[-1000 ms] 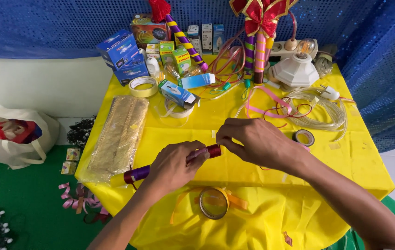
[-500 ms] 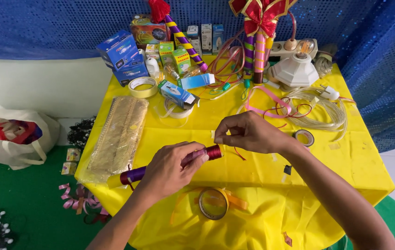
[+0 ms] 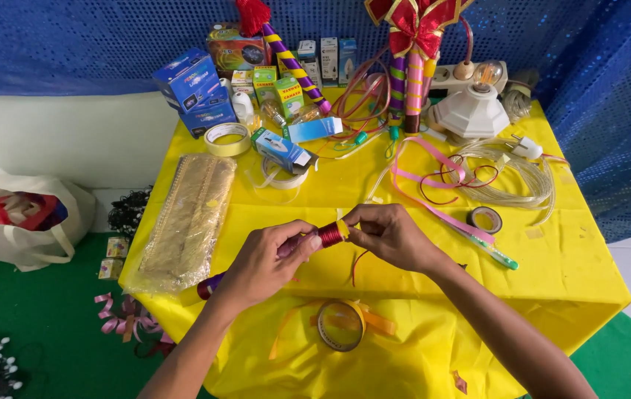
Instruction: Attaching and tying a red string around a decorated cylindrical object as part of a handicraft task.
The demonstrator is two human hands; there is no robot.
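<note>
Left hand [image 3: 267, 258] is wrapped around the purple stick [image 3: 215, 282], which lies mid-table with its near end pointing to 7 o'clock. Right hand [image 3: 389, 235] pinches narrow on the red ribbon [image 3: 330, 235] wound at the stick's far end, a loose tail hanging to 6 o'clock. My read: keep tension on the tail, turn the stick rather than the ribbon, lay each turn flush against the last; tape roll [image 3: 340, 324] sits at 6 o'clock for fixing.

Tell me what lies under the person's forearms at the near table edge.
A clear tape roll with an orange ribbon strip lies on the yellow tablecloth, between the forearms. The arms cover whatever cloth lies directly beneath them.
</note>
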